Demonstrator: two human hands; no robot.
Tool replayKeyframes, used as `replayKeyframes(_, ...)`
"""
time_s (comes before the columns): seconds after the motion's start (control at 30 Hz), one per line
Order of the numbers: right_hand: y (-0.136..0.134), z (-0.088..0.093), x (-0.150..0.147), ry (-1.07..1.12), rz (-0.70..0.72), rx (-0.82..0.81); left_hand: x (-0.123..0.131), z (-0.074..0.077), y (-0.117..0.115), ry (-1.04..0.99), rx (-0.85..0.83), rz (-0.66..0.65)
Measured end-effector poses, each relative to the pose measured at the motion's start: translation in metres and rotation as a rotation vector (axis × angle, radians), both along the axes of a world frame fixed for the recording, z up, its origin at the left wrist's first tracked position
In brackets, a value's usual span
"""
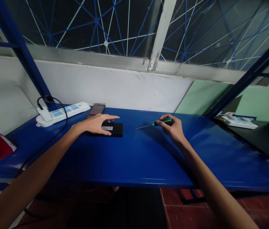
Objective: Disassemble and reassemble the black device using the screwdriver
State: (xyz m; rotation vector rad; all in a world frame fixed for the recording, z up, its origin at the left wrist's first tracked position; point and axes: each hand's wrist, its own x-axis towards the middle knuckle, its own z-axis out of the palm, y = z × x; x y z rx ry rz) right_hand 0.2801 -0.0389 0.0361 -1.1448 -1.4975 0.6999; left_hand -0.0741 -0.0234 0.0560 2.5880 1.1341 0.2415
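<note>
Green-handled screwdriver (164, 121) right of the black box (119, 129), tiny specks (134, 134) loose between

Your left hand (95, 124) is spread over the black box, thumb by its near edge, index finger stretched rightward past its far edge; how firmly you hold it down cannot be told. Your right hand (174, 128), well apart to the right of the box, pinches the screwdriver's handle between thumb and fingers. The shaft points left toward the box and slightly down, its tip near the specks. They may be screws, but are too small to be sure; whether the tip touches the blue table (115, 165) is unclear.

Both bare forearms slant inward: your left forearm (58, 156) from left of the box, your right forearm (208, 178) from its right.

Mind the specks: a nudge from the tip or your index finger could send them rolling over the smooth table. A leftward slip of the shaft could scratch the box or jab your left hand, since it points that way. Behind and left of the box, the phone (97, 110) is close enough for your knuckles to bump. Farther left of it, a cable (66, 117) loops by the power strip (71, 112); a wide sweep of your left forearm could snag it.
</note>
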Motion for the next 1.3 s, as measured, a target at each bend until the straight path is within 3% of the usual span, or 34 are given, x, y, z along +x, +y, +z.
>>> replayKeyframes(0.4,0.003,-0.003,0.003,-0.2,-0.009,0.03,0.006,0.002,-0.005,0.097,0.068,0.079)
replayKeyframes(0.6,0.003,-0.002,0.002,-0.234,-0.002,0.044,0.014,-0.004,-0.009,0.258,0.298,0.242)
replayKeyframes(0.73,0.002,-0.002,0.003,-0.171,0.009,0.015,0.007,-0.007,-0.003,0.228,0.361,0.236)
replayKeyframes(0.8,0.002,-0.001,0.003,-0.151,0.014,0.012,-0.001,-0.006,0.001,0.193,0.307,0.209)
replayKeyframes(0.93,0.002,-0.001,0.003,-0.151,0.011,0.013,-0.014,0.0,0.007,0.104,0.007,0.159)
replayKeyframes(1.0,0.002,-0.001,0.003,-0.159,0.005,0.014,-0.014,0.002,0.006,0.086,-0.056,0.17)
replayKeyframes(1.3,0.0,0.002,0.002,-0.166,0.003,0.005,0.011,-0.006,-0.007,0.291,0.072,0.25)
